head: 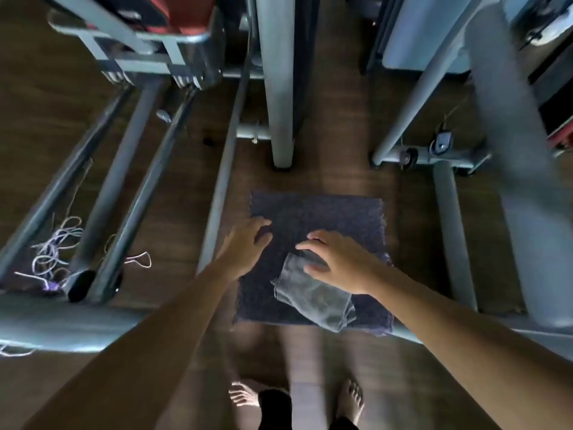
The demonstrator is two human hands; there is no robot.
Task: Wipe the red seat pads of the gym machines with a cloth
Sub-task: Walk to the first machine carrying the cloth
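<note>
A folded grey cloth (313,297) hangs from my right hand (336,262), which grips its upper end above a dark purple mat (341,218) on the floor. My left hand (248,240) is held out beside it, over the mat's left edge, fingers apart and holding nothing. A red seat pad (186,10) shows at the top left, partly hidden behind grey frame bars. Another bit of red padding (559,139) peeks in at the right edge.
Grey machine frames (280,88) stand ahead and on both sides, with low floor bars (124,187) to the left and right. Loose pale cord (55,246) lies tangled at the left. My bare feet (245,395) stand on the wooden floor below the mat.
</note>
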